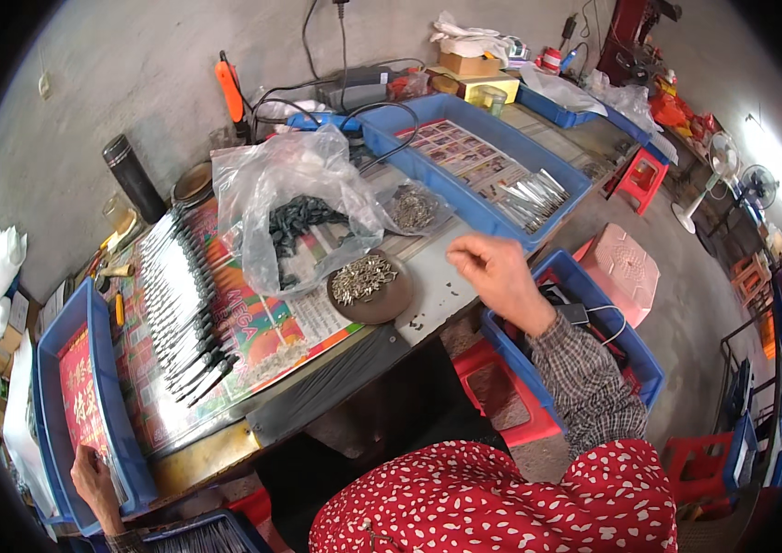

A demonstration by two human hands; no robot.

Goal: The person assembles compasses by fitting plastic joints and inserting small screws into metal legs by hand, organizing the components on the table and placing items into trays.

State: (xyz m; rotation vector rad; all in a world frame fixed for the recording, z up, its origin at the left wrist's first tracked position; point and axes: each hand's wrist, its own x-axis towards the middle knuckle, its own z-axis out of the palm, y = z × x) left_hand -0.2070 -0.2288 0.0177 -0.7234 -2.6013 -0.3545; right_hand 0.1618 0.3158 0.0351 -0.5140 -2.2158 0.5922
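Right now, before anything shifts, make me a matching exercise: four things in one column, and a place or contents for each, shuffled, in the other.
Column one
1. Right hand
2. Large clear bag
3. Round brown dish
4. Left hand

Column two
A. Contains small metal pieces
B. At the near end of the left-hand blue tray
C. To the right of the dish
D. Contains black pieces

Right pairs: 1-C, 2-D, 3-A, 4-B
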